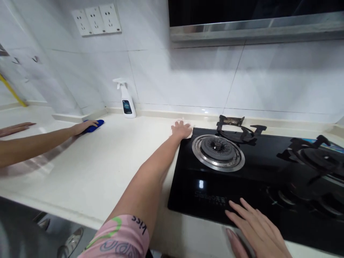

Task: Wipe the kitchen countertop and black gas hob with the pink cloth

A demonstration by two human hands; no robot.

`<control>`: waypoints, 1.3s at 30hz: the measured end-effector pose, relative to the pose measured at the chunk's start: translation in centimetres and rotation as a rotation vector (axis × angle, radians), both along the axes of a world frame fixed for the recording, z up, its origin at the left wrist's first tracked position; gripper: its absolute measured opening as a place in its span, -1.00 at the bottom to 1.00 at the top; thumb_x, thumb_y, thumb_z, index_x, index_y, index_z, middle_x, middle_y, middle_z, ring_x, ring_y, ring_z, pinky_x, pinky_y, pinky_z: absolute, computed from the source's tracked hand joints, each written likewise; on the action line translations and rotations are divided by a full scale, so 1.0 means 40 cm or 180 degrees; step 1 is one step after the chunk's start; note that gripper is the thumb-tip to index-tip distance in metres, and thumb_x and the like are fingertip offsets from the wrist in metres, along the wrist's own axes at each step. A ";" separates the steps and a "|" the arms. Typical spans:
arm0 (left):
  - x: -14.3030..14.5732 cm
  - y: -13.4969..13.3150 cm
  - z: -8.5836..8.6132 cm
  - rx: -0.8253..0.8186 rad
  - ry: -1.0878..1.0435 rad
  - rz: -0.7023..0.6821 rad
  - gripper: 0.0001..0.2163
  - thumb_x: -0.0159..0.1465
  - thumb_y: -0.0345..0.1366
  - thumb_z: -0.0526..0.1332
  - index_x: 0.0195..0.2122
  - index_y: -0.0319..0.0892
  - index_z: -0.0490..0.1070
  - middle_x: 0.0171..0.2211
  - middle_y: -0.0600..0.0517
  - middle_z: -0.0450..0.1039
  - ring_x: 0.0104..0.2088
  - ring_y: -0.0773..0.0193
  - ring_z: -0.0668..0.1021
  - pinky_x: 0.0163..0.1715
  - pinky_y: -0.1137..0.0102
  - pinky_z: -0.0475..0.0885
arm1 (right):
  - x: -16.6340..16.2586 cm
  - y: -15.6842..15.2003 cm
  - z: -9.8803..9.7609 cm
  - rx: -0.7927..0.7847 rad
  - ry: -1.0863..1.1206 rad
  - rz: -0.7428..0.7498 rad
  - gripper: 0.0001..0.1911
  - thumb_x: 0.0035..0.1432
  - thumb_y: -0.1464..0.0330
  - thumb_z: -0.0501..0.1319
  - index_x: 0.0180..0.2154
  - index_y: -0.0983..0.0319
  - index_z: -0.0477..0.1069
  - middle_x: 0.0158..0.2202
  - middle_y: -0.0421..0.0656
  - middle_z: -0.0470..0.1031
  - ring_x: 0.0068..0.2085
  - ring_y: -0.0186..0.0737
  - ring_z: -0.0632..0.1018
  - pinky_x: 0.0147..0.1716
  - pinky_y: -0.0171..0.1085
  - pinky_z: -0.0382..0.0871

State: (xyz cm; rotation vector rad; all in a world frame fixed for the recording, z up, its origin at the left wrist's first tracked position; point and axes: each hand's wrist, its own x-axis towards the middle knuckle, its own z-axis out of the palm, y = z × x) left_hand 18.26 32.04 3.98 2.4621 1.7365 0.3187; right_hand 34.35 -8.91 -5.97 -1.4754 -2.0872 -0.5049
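My left hand (181, 129) reaches far across the counter and lies flat, fingers spread, on a white cloth (189, 132) at the back left corner of the black glass gas stove (188, 193). My right hand (255, 231) rests open and flat on the stove's front edge, holding nothing. The left burner (218, 152) is bare, with its pan support (236, 129) set aside behind it.
Another person's hand (82, 127) presses a blue cloth (94, 125) on the white counter (88, 172) at left; their other hand (16, 128) lies flat further left. A white spray bottle (126, 100) stands by the tiled wall. The right burner (314, 154) keeps its support.
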 end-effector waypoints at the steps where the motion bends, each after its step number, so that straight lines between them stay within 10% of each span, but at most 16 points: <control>1: -0.006 -0.013 -0.001 0.0020 0.0010 0.0002 -0.46 0.47 0.02 -0.03 0.42 0.06 0.29 0.45 -0.19 0.14 0.38 -0.28 0.17 0.26 -0.24 0.13 | -0.009 -0.002 0.010 -0.0012 0.0091 -0.0037 -0.45 0.30 0.09 0.26 0.28 -0.01 0.39 0.27 -0.16 0.50 0.26 0.25 0.53 0.06 0.24 0.53; 25: -0.356 -0.845 -0.012 0.0773 0.0488 -0.0951 -0.53 0.45 0.05 0.09 0.35 0.21 0.38 0.20 -0.18 0.38 0.14 -0.21 0.42 0.08 -0.12 0.39 | -0.064 0.009 0.045 -0.0543 0.0989 -0.0369 -0.55 0.42 0.04 0.06 0.10 0.11 0.52 0.26 -0.08 0.51 0.37 0.12 0.39 0.32 0.22 0.24; 39: -0.478 -0.817 0.015 0.0274 0.0061 -0.1311 -0.73 0.43 -0.07 0.21 0.08 0.25 0.62 0.38 0.03 0.30 0.33 -0.08 0.35 0.21 -0.02 0.40 | -0.057 -0.005 0.039 -0.0580 0.0851 -0.0379 -0.52 0.45 0.03 0.03 0.14 0.12 0.51 0.30 -0.07 0.48 0.41 0.09 0.34 0.37 0.22 0.19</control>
